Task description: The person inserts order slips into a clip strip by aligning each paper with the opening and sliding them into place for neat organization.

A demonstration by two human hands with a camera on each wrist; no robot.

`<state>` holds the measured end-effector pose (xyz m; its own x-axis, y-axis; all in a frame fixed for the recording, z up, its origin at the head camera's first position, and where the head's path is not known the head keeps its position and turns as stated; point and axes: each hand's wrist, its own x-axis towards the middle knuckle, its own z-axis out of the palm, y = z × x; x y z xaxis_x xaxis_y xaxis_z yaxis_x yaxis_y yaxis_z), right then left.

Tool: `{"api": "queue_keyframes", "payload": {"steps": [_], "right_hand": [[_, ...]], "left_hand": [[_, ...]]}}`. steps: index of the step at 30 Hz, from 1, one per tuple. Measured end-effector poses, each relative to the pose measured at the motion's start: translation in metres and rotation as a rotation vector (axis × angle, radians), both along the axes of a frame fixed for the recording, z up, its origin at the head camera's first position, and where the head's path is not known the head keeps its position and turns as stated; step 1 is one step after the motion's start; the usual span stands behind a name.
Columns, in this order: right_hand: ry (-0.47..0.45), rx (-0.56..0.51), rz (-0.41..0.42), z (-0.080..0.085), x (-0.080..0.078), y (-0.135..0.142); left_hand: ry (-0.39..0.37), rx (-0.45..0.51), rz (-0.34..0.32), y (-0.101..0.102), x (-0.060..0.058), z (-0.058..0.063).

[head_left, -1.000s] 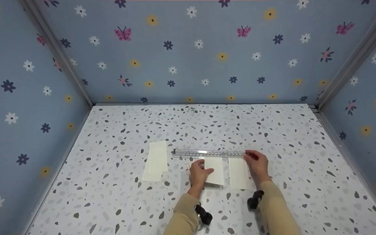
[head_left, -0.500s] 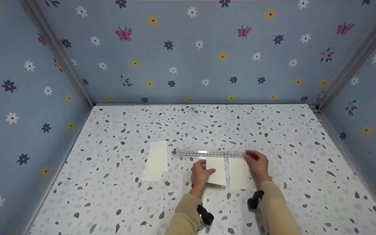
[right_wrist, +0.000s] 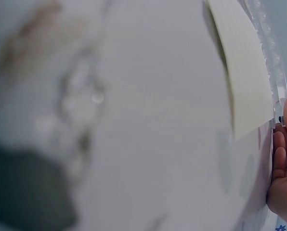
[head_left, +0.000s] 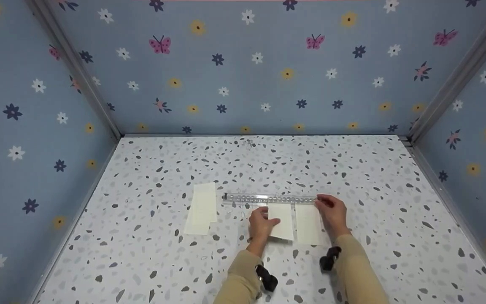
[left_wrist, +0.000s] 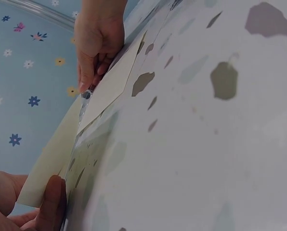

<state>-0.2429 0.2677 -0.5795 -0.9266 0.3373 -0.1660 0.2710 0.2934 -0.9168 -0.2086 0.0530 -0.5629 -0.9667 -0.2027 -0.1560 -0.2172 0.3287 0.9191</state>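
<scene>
Speckled tabletop bears overlapping papers near the ruler.

Straight ahead of me, at twelve o'clock, stands a dusty-blue back wall printed with white, yellow and navy flowers. I see a pink butterfly on it at eleven o'clock and another pink butterfly toward one. A left wall in the same pattern closes me in at nine, and a matching right wall at three. Grey corner strips run up at ten o'clock and two o'clock. Before me spreads a white terrazzo-patterned counter, flecked with grey chips, its far edge meeting the back wall. The light falls soft and even, while the left wall darkens toward the counter.
</scene>
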Motion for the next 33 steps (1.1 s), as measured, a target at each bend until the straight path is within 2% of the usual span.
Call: {"api": "queue_keyframes", "payload": {"steps": [6, 18, 26, 33], "right_hand": [[0.047, 0.021, 0.021, -0.001, 0.0016, -0.0001], [0.026, 0.04, 0.017, -0.0001, 0.0009, 0.0002], [0.018, 0.027, 0.016, -0.0002, 0.0008, -0.0001], [0.021, 0.04, 0.008, -0.0006, 0.0007, -0.0009]], "left_hand": [[-0.011, -0.01, -0.006, 0.0015, 0.0, 0.001], [-0.023, -0.013, -0.021, 0.0046, 0.0007, 0.0012], [-0.012, 0.024, -0.019, 0.0065, 0.0005, 0.0014], [-0.001, 0.004, -0.021, 0.0065, 0.0014, 0.0021]]}}
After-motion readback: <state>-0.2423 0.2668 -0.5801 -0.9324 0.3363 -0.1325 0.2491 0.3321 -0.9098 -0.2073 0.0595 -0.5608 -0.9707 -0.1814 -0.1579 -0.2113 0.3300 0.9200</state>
